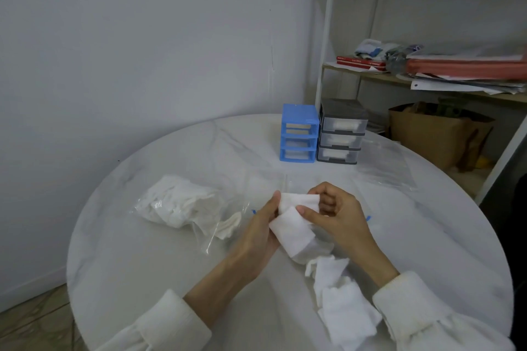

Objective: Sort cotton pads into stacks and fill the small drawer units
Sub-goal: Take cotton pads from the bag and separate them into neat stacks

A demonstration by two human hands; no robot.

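Cotton pads [293, 222] gripped as a stack by both hands: left hand [263, 225] cupping, right hand [335, 212] pinching, nearer than blue drawer unit [299, 134].

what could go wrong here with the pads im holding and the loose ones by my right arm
1. The stack of cotton pads, gripped by the left hand and right hand, looks uneven; pads could slip out.
2. The loose pads lie right beside the right sleeve, which could sweep them off the table.
3. The open plastic bag may spill more pads.
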